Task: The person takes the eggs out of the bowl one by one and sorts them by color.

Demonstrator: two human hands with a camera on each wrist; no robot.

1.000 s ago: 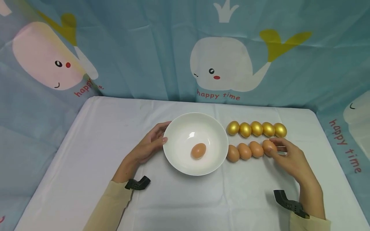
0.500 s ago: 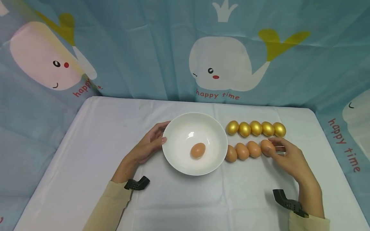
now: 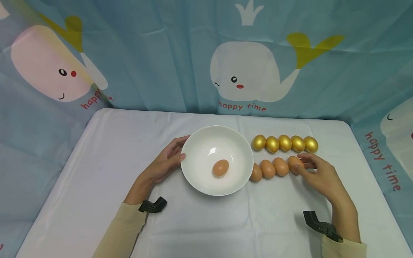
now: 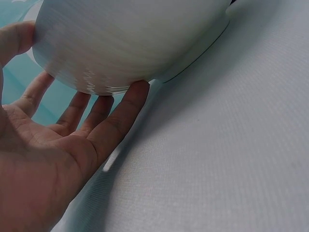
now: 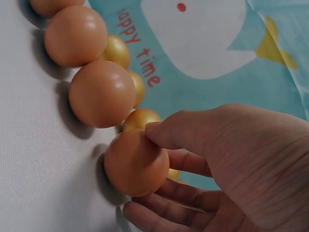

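A white bowl (image 3: 200, 179) stands on the table with one brown egg (image 3: 221, 168) lying inside. My left hand (image 3: 166, 161) holds the bowl's left side, thumb at the rim and fingertips against the outer wall, as the left wrist view shows. To the right, my right hand (image 3: 319, 175) pinches the rightmost brown egg (image 5: 135, 162) of a row between thumb and fingers. Several more brown eggs (image 3: 267, 169) run leftward from it, the leftmost partly covered by the bowl's rim. A small gap separates the held egg from its neighbour.
Behind the brown row, several gold eggs (image 3: 285, 143) lie side by side. White cloth covers the table (image 3: 206, 222). A blue curtain (image 3: 180, 64) with printed whales hangs along the table's far edge.
The row of brown eggs has shifted slightly left toward the bowl, with my right hand moving along. A small gap has appeared beside the held egg. My left hand stays on the bowl.
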